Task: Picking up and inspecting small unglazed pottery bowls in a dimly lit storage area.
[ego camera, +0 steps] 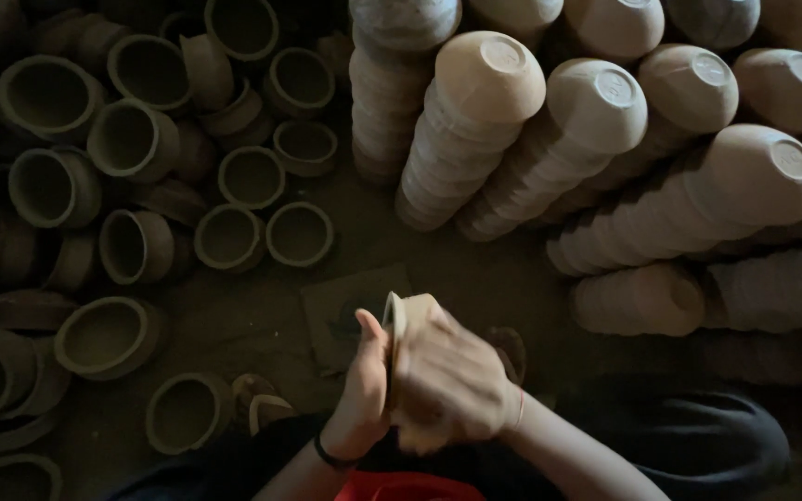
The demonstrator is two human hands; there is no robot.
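While both hands grip it, the clay bowl (pixel 407 320) sits on edge between them above the lap: left hand (pixel 364 390) behind, right hand (pixel 447 380) wrapped over its front, blurred.

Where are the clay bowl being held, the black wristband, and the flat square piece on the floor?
clay bowl (pixel 407 311), head view, on its pale rim above the hands.
black wristband (pixel 331 457), head view, on the band round the left wrist.
flat square piece (pixel 345 301), head view, on its bare upper part.
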